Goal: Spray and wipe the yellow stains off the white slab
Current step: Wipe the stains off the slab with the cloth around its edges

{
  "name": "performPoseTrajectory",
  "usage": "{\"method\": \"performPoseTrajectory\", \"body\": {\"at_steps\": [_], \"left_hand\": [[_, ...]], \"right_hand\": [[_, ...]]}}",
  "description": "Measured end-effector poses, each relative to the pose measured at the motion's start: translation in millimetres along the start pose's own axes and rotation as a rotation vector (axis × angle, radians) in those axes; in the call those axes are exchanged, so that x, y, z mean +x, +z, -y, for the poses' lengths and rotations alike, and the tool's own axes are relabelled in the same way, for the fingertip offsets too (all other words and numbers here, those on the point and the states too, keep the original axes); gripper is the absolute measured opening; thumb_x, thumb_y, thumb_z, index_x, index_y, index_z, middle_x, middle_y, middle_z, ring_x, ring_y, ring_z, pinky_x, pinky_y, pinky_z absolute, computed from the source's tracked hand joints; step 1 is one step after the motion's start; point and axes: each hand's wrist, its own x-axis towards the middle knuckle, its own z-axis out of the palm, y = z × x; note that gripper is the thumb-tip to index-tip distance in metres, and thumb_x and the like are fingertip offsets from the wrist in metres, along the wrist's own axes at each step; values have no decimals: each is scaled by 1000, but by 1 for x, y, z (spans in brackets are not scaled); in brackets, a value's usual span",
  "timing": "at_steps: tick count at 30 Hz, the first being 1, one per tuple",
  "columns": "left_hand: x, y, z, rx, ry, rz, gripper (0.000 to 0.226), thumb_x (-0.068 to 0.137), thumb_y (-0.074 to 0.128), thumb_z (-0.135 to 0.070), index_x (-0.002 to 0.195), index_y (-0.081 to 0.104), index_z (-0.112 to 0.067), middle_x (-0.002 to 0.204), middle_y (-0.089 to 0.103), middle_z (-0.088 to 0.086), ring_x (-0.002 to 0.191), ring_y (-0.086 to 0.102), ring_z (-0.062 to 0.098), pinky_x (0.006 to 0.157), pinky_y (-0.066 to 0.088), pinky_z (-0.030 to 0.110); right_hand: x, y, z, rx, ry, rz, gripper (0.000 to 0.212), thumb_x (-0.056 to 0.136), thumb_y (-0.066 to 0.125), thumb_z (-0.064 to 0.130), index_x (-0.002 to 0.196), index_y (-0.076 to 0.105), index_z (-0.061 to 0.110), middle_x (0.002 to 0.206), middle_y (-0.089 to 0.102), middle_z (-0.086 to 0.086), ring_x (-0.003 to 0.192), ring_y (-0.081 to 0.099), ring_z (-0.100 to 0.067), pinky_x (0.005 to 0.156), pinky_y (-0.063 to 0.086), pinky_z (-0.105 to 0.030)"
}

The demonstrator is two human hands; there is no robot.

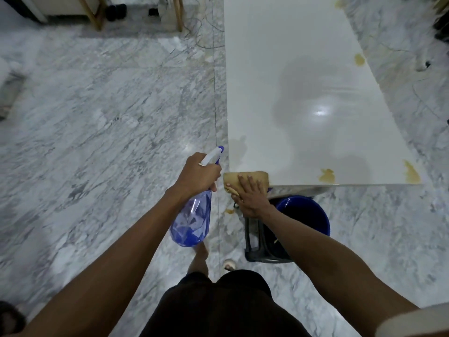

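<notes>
Dark shorts (pixel 218 305) fill the lower frame. Left hand (pixel 198 175) grips a blue spray bottle (pixel 192 222) by its neck, just left of the white slab (pixel 291 69). Right hand (pixel 250 195), fingers straight, presses a yellow cloth (pixel 245 177) onto the slab's near-left corner; yellow stains (pixel 326 175) lie along the near edge.

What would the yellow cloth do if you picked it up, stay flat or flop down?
Probably flop. The yellow cloth already bends over the corner of the white slab under the right hand, so it looks soft. It may be damp and a bit heavy, since it is wiping a sprayed surface.
</notes>
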Motion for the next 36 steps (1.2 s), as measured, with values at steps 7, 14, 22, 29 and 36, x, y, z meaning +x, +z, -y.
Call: {"method": "performPoseTrajectory", "body": {"at_steps": [7,14,22,29,36], "left_hand": [[-19,-5,-15,-8,31,-57,21,90,54,-1,90,64,17,79,68,19,36,58,16,61,49,38],[-19,-13,-27,-14,52,-66,21,88,55,-1,92,66,16,85,70,24,37,59,16,61,50,38],[24,-43,-46,-88,95,-49,17,91,55,-3,83,68,4,80,71,17,41,57,18,54,51,31],[137,-106,-69,-51,82,-42,17,84,52,-1,80,67,6,75,68,21,44,59,20,60,50,37],[265,-192,-111,26,96,41,18,69,55,-15,84,62,-7,81,62,19,40,62,15,59,45,34]], "right_hand": [[-31,0,-2,111,-39,193,58,108,20,45,161,9,23,168,-9,-3,153,-14,-31,122,-6,-52],[-40,-56,6,1530,321,5,59,105,38,50,139,52,3,135,60,-11,124,57,-29,106,46,-41],[20,-154,28,2098,47,-146,72,94,51,59,145,49,7,149,48,-21,138,46,-38,117,33,-56],[142,-238,52,2188,0,-125,70,101,34,58,145,48,5,143,56,-18,135,51,-33,112,41,-48],[276,-318,78,2247,6,-158,69,104,28,56,142,50,3,138,59,-20,123,61,-30,98,52,-43]]}}
